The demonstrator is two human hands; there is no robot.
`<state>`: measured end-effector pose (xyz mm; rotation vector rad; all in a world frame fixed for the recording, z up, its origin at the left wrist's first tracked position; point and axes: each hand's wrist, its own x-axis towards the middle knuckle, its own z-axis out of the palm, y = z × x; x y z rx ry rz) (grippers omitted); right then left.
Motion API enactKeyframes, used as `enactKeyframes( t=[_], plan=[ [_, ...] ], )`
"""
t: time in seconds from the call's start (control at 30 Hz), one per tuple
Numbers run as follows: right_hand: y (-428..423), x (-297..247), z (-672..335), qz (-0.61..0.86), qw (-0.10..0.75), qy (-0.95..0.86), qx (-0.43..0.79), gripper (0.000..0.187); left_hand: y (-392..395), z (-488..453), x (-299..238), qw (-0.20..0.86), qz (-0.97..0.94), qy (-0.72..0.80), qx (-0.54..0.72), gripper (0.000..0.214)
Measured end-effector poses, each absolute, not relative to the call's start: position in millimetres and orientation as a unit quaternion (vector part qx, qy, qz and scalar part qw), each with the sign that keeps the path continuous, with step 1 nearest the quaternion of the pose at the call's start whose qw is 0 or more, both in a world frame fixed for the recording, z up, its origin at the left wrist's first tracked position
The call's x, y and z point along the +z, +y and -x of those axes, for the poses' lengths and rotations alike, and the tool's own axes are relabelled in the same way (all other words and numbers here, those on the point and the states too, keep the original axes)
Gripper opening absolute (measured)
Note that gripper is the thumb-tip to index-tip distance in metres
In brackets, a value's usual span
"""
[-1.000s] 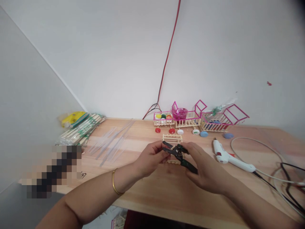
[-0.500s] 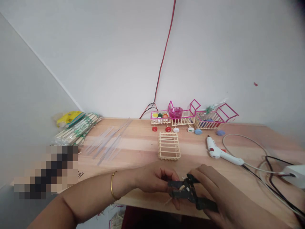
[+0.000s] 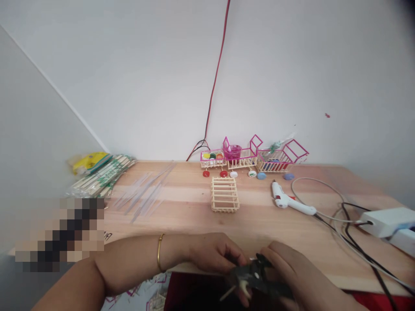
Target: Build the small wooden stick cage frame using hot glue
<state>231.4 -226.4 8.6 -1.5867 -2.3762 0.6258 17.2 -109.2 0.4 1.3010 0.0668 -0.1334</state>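
Note:
Both my hands are low at the near edge of the wooden table [image 3: 194,203]. My right hand [image 3: 292,276] is closed round the handles of black pliers [image 3: 256,278]. My left hand [image 3: 217,255], with a gold bangle on the wrist, pinches a thin wooden stick [image 3: 231,291] held at the pliers' jaws. A small cage of wooden sticks [image 3: 224,194] stands on the table beyond my hands, untouched.
A white glue gun [image 3: 288,201] with its cord lies to the right, near a white power strip [image 3: 389,222] and black cables. Pink stick carts [image 3: 253,157] with bottle-cap wheels line the back wall. Packs of chopsticks [image 3: 103,177] and clear straws [image 3: 145,190] lie at left.
My hands with the pliers and stick have drawn back from above the stick cage to the table's near edge, uncovering the cage. The view has shifted rightward, showing the power strip.

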Motion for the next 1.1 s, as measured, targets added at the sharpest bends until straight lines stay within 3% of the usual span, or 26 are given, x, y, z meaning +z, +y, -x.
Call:
enactKeyframes(
  t=[0.2, 0.33, 0.43, 0.53, 0.63, 0.83, 1.1],
  plan=[
    [-208.3, 27.5, -238.4, 0.544, 0.174, -0.810, 0.131, 0.044, -96.5, -12.1, 18.2, 0.828, -0.556, 0.052, -0.042, 0.033],
    [-181.6, 37.9, -251.2, 0.646, 0.209, -0.734, 0.015, 0.037, -70.6, -9.1, 25.7, 0.820, -0.528, 0.136, 0.173, 0.031],
    [-169.0, 22.7, -259.3, 0.706, 0.165, -0.686, -0.056, 0.048, -51.7, -8.4, 26.8, 0.799, -0.459, 0.191, 0.339, 0.029],
    [-164.2, 1.8, -261.6, 0.733, 0.118, -0.663, -0.100, 0.057, -38.9, -6.8, 27.1, 0.781, -0.429, 0.218, 0.398, 0.029],
    [-157.6, -3.7, -259.9, 0.723, 0.137, -0.663, -0.137, 0.055, -32.2, -5.3, 26.6, 0.760, -0.431, 0.230, 0.429, 0.030],
    [-129.9, 38.3, -239.7, 0.579, 0.303, -0.756, -0.053, 0.020, -26.7, -9.1, 31.5, 0.702, -0.483, 0.264, 0.451, 0.030],
    [-94.4, 51.9, -193.4, 0.476, 0.333, -0.814, 0.020, 0.023, -12.3, -28.5, 44.2, 0.636, -0.579, 0.288, 0.420, 0.033]
  ],
)
